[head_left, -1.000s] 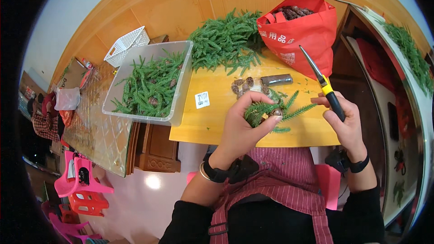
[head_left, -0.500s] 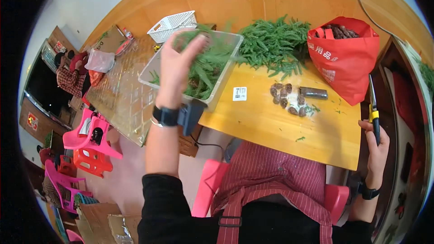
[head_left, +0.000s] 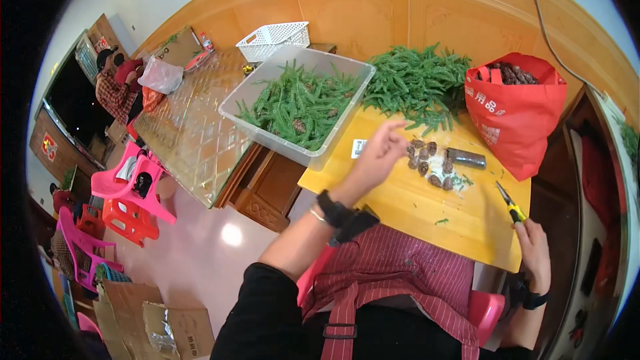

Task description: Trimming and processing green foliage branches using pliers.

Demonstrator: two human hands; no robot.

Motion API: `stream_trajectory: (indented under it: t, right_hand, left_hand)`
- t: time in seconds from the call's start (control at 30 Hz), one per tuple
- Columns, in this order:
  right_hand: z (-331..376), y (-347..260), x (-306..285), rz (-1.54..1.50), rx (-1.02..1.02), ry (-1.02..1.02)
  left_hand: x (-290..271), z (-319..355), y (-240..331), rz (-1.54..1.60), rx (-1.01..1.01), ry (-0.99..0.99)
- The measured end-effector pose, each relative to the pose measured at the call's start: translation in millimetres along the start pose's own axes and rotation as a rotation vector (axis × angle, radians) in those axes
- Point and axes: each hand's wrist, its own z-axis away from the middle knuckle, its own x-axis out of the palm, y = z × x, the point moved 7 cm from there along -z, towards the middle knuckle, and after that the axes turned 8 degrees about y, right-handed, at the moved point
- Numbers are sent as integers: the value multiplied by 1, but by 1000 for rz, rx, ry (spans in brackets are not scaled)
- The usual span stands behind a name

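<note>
Left grip (head_left: 375, 160) is hovering half-spread and empty near pine cones (head_left: 423, 168) lying on the worktop (head_left: 400, 200), right grip (head_left: 535, 253) is clasping yellow-and-black pliers (head_left: 513, 211) at its right edge, open room lying between.

I see the bare left hand (head_left: 379, 159) hovering, loosely uncurled, the bare right hand (head_left: 535, 251) curled lower down

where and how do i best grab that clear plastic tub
Grip the tub by its rim, hands on the left and right sides, coming from outside toward the near end. The rim looks mostly free of sprigs there, while a green pile crowds its far right. The right hand holds pliers; probably set those down first.
</note>
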Motion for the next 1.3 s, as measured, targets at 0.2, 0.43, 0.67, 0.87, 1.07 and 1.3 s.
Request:
stream_trajectory:
  t: [0.2,0.43,0.67,0.87,1.07,1.3]
  right_hand:
    - [6,-6,35,150,-138,-54]
    - [-1,22,57,167,-93,-117]
    - [-31,-24,19,156,-308,-210]
    - [-130,-93,-84,145,-505,24]
    - [-249,-114,-76,131,-615,177]
    - [-342,-39,59,411,-552,-240]
  left_hand:
    - [-47,-4,-132,-108,-157,289]
    - [-46,-6,-142,-139,-202,398]
    - [-77,-10,-169,37,-293,475]
    - [-69,-10,-154,144,-400,423]
    - [-66,-12,-163,258,-495,335]
    - [-62,-7,-159,259,-527,390]
